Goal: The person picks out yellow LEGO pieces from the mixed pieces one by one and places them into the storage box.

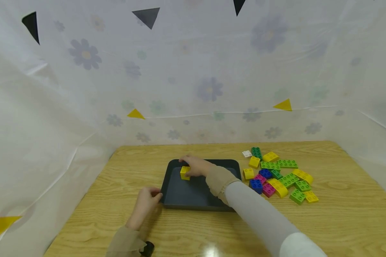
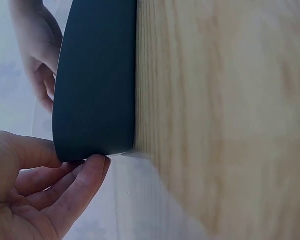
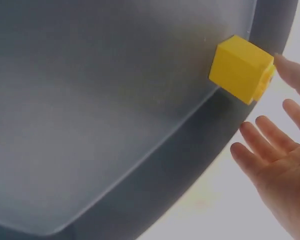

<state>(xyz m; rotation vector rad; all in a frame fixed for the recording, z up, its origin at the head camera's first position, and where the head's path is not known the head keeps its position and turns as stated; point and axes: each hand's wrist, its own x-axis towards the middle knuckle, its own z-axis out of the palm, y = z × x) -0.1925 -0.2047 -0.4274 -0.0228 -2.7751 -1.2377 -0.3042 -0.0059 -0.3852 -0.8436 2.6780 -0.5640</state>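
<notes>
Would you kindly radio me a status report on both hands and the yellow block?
Left hand holding tray at near-left corner. Right hand at yellow block, fingers spread. Block inside tray, left side. Other bricks outside, right of tray.

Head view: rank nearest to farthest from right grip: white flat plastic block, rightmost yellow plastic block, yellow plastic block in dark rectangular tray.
1. Yellow block: inside tray, left half.
2. White block: right of tray.
3. Rightmost yellow block: farther right.

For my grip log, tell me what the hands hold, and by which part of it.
The left hand grips the tray by its near left corner. The right hand is spread beside the yellow block, showing no clear grip on it.
</notes>
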